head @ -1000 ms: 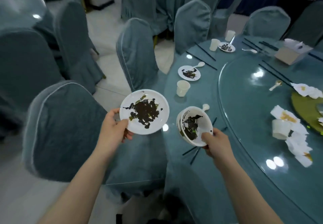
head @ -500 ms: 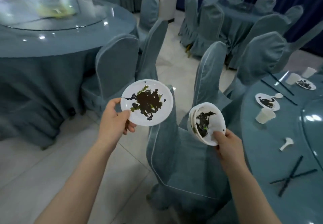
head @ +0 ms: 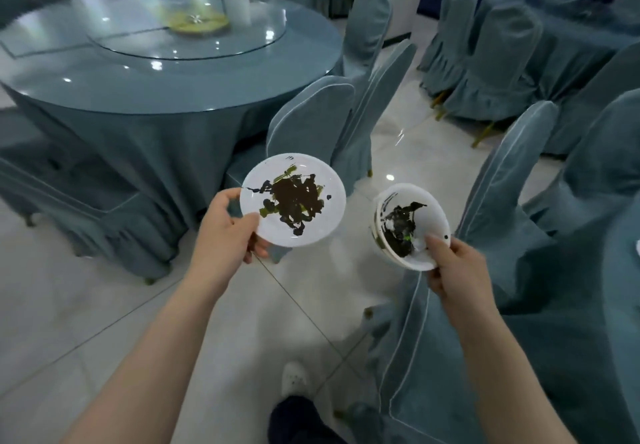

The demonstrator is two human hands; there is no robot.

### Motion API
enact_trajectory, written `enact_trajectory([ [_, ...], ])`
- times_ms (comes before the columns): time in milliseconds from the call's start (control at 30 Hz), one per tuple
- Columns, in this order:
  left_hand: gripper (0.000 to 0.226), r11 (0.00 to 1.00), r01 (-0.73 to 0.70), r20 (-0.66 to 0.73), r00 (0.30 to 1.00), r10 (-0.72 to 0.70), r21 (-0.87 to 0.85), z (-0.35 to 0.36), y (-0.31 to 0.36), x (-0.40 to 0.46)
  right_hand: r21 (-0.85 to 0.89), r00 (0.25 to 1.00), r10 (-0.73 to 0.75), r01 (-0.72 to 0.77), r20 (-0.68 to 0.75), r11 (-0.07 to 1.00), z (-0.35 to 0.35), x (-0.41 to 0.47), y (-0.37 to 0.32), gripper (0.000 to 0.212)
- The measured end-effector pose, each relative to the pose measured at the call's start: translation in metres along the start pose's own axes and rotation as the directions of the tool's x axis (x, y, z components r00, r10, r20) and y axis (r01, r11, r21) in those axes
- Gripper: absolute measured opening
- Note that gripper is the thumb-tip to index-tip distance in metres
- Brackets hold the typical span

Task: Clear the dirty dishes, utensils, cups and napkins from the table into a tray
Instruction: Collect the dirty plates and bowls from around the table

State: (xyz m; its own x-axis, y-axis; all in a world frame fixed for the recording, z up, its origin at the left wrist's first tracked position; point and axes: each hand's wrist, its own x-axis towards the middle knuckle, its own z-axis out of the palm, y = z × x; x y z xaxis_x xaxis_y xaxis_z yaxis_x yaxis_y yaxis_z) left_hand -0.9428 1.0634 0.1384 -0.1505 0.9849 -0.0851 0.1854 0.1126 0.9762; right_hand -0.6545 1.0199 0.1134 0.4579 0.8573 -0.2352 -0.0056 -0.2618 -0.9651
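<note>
While the left hand (head: 221, 235) pinches the smeared plate (head: 293, 199) and the right hand (head: 457, 267) pinches stacked bowls (head: 410, 223) above the floor, both are best kept level until a tray appears.

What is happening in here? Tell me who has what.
A person is clearing dirty dishes. The left hand holds a white plate smeared with dark sauce by its rim; the right hand grips a small stack of dirty bowls, tilted. Both are carried over the tiled floor, between covered chairs and a round table. No tray is in view.
</note>
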Motion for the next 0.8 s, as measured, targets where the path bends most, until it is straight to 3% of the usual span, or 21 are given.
enact_trajectory([
  [167, 0.028, 0.999, -0.008, 0.002, 1.0, 0.008, 0.051, -0.003, 0.015, 0.075, 0.036, 1.0, -0.009, 0.009, 0.017, 0.999, 0.033, 0.057, -0.01, 0.014],
  [333, 0.031, 0.995, -0.037, 0.108, 0.994, 0.027, 0.089, 0.031, 0.038, 0.151, 0.049, 0.998, 0.0, 0.004, -0.068, 0.999, 0.039, 0.117, -0.024, 0.012],
  [533, 0.032, 0.996, -0.041, 0.249, 0.968, 0.02, 0.078, 0.081, 0.052, 0.217, 0.158, 0.983, 0.124, -0.102, -0.132, 0.982, 0.042, 0.155, -0.035, 0.014],
  [667, 0.031, 0.997, -0.073, 0.401, 0.914, 0.06, 0.018, 0.124, 0.059, 0.269, 0.19, 0.955, 0.156, -0.109, -0.251, 0.976, 0.031, 0.18, -0.042, 0.017],
  [800, 0.032, 0.995, -0.103, 0.574, 0.815, 0.085, -0.002, 0.169, 0.07, 0.316, 0.239, 0.892, 0.191, -0.097, -0.411, 0.966, 0.023, 0.191, -0.048, 0.019],
])
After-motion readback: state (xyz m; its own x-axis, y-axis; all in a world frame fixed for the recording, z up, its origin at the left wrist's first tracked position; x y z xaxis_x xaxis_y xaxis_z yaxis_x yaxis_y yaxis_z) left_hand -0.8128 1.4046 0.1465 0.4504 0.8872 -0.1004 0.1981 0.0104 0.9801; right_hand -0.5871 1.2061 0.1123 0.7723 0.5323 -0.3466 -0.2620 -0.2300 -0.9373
